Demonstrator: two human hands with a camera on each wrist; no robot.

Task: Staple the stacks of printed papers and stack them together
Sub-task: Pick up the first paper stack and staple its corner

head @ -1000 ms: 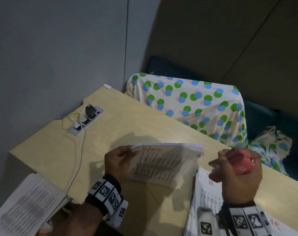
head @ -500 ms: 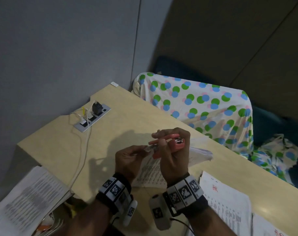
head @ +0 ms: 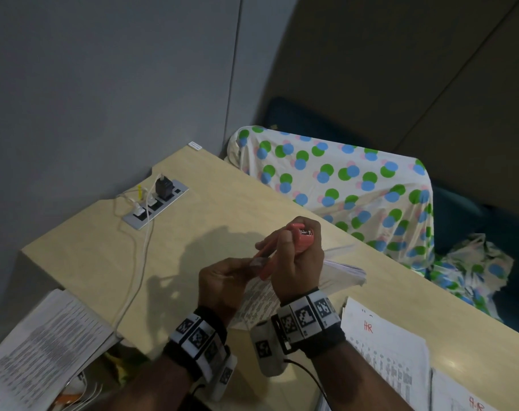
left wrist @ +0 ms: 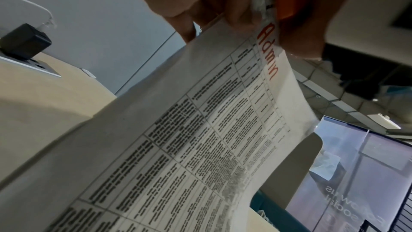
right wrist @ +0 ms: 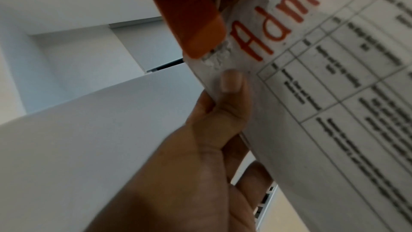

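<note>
Stapler [head: 301, 235], perhaps three paper stacks [head: 345, 269].

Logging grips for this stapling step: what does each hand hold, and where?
Left hand pinches the "Admin" paper stack at its top corner; right hand grips the pink stapler around its body.

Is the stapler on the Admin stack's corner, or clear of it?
On it. The stapler tip overlaps the corner of the Admin stack; right hand grips it, left hand pinches that corner. Whether it is squeezed shut: cannot tell.

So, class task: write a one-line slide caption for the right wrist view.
Orange plastic stapler closing on the worn corner of the printed "Admin" paper stack, pinched by the left hand.
</note>
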